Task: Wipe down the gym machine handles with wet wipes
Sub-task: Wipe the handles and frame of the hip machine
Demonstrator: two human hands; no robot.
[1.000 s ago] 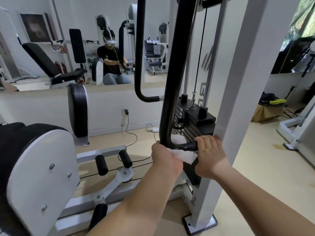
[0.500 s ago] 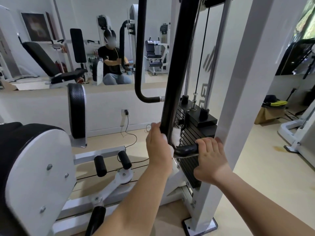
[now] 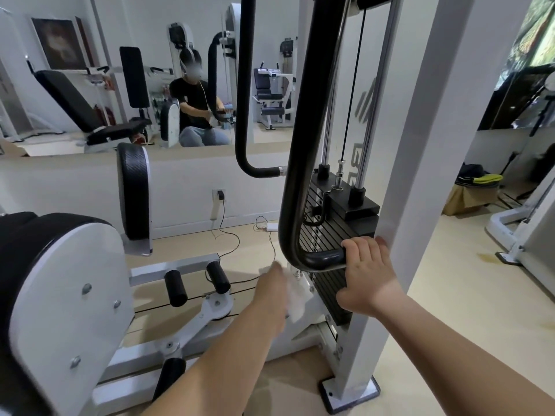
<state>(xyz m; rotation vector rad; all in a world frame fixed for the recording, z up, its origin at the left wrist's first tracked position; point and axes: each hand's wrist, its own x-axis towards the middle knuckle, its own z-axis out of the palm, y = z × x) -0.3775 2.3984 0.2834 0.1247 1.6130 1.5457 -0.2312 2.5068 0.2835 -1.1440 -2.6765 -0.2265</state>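
A black curved machine handle (image 3: 295, 187) comes down in front of me and bends right to a short end grip (image 3: 326, 259). My right hand (image 3: 365, 274) holds that end grip, fingers curled over its tip. My left hand (image 3: 271, 291) is blurred, below and left of the bend, off the bar. It holds a white wet wipe (image 3: 295, 298) that hangs at its right side. A second black handle (image 3: 244, 115) hangs further back.
The black weight stack (image 3: 333, 232) and white upright post (image 3: 399, 205) stand just behind my right hand. A padded seat and white frame (image 3: 64, 295) fill the left. Black foot rollers (image 3: 196, 280) and floor cables lie below. A mirror wall runs behind.
My left hand has come off the handle's upright part and dropped down and left with the wipe. My right hand has stayed on the end grip.
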